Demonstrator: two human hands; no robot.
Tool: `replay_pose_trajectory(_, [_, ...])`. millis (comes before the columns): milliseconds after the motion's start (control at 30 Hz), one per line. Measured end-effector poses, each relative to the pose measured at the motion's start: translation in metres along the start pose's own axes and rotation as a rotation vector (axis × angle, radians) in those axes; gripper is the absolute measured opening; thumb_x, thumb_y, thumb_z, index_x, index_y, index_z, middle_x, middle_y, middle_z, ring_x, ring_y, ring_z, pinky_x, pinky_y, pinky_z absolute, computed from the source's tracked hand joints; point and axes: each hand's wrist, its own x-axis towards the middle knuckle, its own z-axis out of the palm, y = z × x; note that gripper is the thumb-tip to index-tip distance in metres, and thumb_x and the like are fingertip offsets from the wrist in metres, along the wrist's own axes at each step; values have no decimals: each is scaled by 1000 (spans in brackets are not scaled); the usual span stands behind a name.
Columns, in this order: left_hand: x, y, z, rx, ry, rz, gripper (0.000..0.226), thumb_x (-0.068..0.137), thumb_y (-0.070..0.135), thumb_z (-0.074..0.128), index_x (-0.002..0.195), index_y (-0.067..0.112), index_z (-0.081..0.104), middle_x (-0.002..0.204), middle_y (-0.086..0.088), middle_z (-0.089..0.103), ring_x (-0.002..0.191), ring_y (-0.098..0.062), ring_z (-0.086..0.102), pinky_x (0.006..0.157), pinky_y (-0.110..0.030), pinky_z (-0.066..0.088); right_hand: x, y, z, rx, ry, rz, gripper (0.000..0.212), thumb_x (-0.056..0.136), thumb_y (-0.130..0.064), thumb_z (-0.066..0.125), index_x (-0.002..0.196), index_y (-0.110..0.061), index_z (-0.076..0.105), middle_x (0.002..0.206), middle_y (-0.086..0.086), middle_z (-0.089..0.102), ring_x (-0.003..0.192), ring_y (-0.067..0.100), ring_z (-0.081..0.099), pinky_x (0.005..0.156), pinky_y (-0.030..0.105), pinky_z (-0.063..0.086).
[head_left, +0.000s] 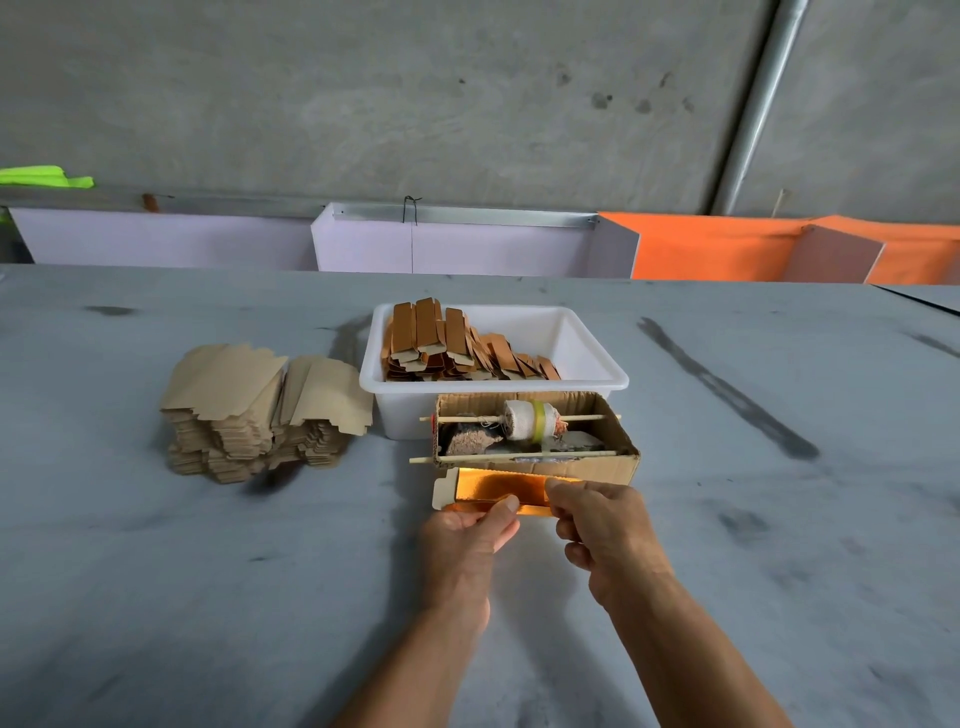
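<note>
A small gold-lined card blank (493, 488) is held just above the grey table, partly folded into a trough with its shiny side up. My left hand (467, 540) pinches its near edge, thumb on top. My right hand (602, 525) grips its right end with thumb and fingers. Directly behind it stands an open cardboard box (597, 465) with a white roller (530, 418) on a wooden stick laid across it. Behind that, a white plastic tub (597, 364) holds several folded brown pieces (457, 343). A pile of flat tan card blanks (260, 410) lies to the left.
The grey table (208, 571) has dark smudges and runs wide on both sides. At its far edge stand pale purple panels (457, 249) and orange panels (727, 249) against a concrete wall. A second stick lies along the cardboard box's front rim.
</note>
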Motion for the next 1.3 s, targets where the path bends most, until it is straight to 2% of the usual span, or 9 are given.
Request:
replay_pose_trajectory(167, [0,3,0,-20,0,-28,15,75,7,75,85,12,66,78,0,74,68,-10,71,67,-24,54,3,4,1,-10,23,-40,22,91,-18,60,74,-4,61,59,6,41,51,12,35,41,19,30])
replay_pose_trajectory(300, [0,5,1,-50,-11,-56,19,73,6,76,88,9,66,86,-7,73,77,-20,71,78,-35,56,6,8,3,-24,47,-92,23,91,-18,60,73,-4,60,58,5,41,52,12,36,43,21,31])
replay_pose_trajectory(433, [1,7,0,-93,-8,-79,20,73,3,76,89,5,65,86,-12,72,79,-26,71,77,-38,57,9,11,5,-52,84,-133,23,90,-18,61,73,-3,60,56,4,42,52,12,37,46,23,32])
replay_pose_trajectory(600, [0,5,0,-109,-4,-73,17,75,1,73,90,3,65,69,-8,72,62,-19,70,60,-29,59,13,12,6,-62,119,-139,21,88,-15,62,70,-3,62,56,4,44,51,12,39,46,24,33])
replay_pose_trajectory(800, [-1,4,-1,-135,-7,-94,19,76,-2,72,93,0,64,76,-12,71,63,-21,70,63,-32,59,17,12,6,-94,141,-146,24,84,-11,63,61,-5,59,52,4,44,47,13,37,44,25,31])
replay_pose_trajectory(1033, [-1,5,0,-148,16,-112,14,74,-4,73,83,2,64,66,-10,71,60,-21,70,54,-28,57,23,13,8,-158,171,-158,30,84,-11,61,56,-8,54,50,4,41,45,13,34,44,26,29])
replay_pose_trajectory(1167, [0,4,0,-133,35,-106,13,74,-4,73,79,2,63,63,-8,71,58,-20,70,55,-28,57,25,14,10,-237,218,-203,29,83,-12,61,54,-10,55,51,2,45,47,13,39,45,25,32])
replay_pose_trajectory(1300, [-1,3,0,-105,51,-92,15,74,-3,73,83,1,62,68,-11,70,61,-21,70,60,-30,58,26,15,11,-275,250,-233,30,82,-14,63,53,-14,58,52,1,52,50,13,46,46,25,35])
